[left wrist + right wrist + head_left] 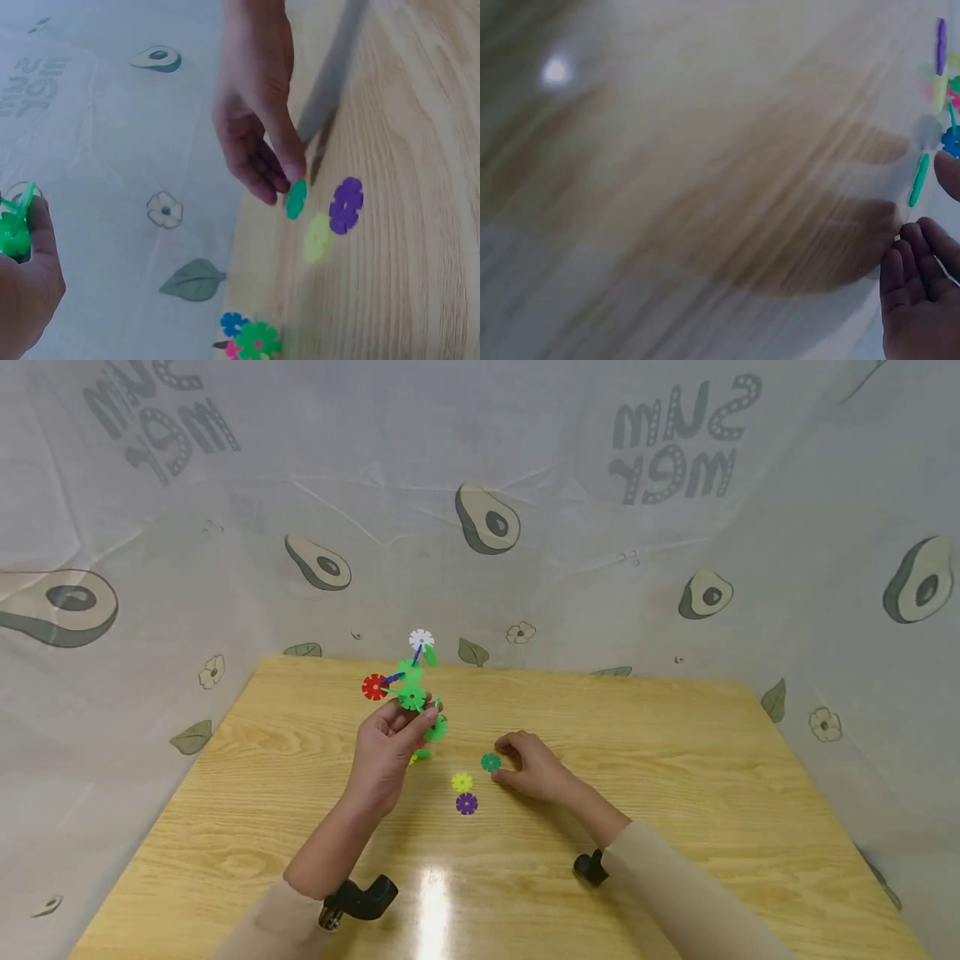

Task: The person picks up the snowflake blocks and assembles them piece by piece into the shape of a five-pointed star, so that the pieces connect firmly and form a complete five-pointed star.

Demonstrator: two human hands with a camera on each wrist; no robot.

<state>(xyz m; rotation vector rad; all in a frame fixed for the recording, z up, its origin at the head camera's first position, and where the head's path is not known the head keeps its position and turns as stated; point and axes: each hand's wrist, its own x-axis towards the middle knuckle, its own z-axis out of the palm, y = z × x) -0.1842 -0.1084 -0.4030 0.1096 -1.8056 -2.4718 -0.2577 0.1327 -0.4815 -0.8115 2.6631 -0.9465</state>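
My left hand pinches a built chain of notched plastic snowflake discs, raised above the table. Mostly green, it also bears a red disc, dark blue ones and a white disc at its top. My right hand reaches low over the wood, thumb and fingers spread around a loose green disc. A gap shows between fingers and disc in the right wrist view. Left of that hand lie a yellow disc and a purple disc, close together.
Under my left hand, more coloured discs show, partly hidden in the head view; whether they join the chain I cannot tell. The wooden table ends at a pale cloth printed with avocados. Black wrist mounts sit on both forearms.
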